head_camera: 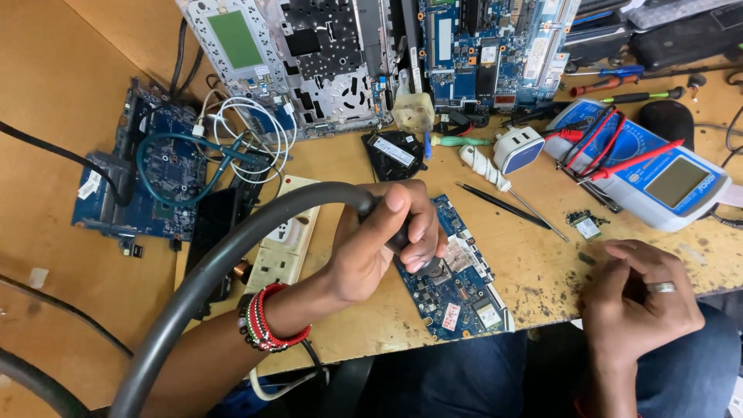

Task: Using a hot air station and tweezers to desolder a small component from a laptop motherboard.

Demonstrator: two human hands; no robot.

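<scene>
- I see the left hand (379, 240) with its fingers (422, 232) curled tight around a dark tool handle (402, 236).
- A thick grey hose (224, 271) runs from that handle, bends up and comes down along my left arm.
- The tip of the tool sits on a small blue circuit board (464, 298), right at a shiny square part in its middle.
- That board lies flat on the wooden tabletop (46, 93), near the front edge, between my two hands.
- The left wrist wears red, black and white bead bracelets (263, 321).
- The right hand (638, 298) rests at the front edge of the tabletop, well apart from the board.
- Its fingers are bent in close together and I cannot tell if they hold anything. One has a silver ring (660, 287).
- Just above the right hand lies a tiny green chip (587, 226).
- Farther back sits a white and blue meter (658, 174) with red probes (642, 159).
- A white power strip (290, 232) lies beside my left hand.
- A bigger blue board (155, 170) with a teal cable lies far left.
- An open laptop body (371, 46) lies at the back.
</scene>
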